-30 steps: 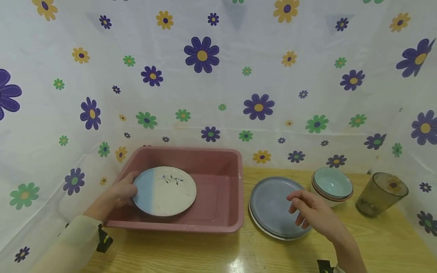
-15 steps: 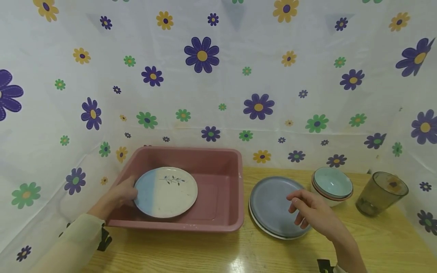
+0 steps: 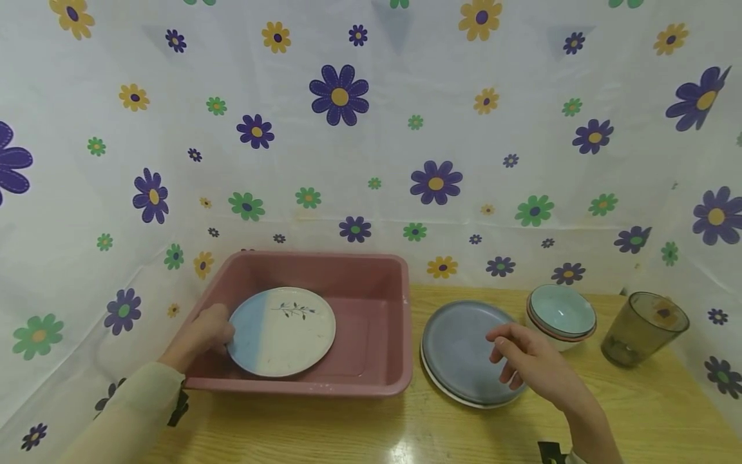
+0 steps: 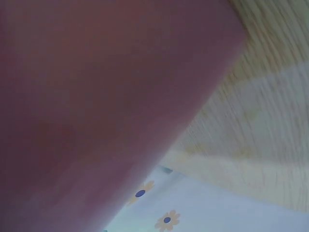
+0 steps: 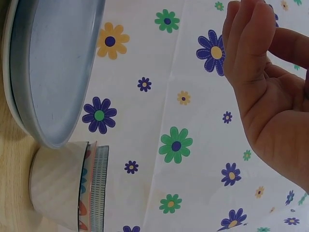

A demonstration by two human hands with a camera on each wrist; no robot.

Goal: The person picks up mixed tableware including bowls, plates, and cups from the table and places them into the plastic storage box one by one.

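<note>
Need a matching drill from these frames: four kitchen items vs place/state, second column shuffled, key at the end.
Column 1
1. blue-and-white sprig plate
2. grey-blue plate
3. bowls
4. tinted drinking glass

Column 2
A. nested together
B. rightmost item on the table in the head view
C. held by the left hand
D. just right of the pink basin

Pairs: 1-C, 2-D, 3-A, 4-B
</note>
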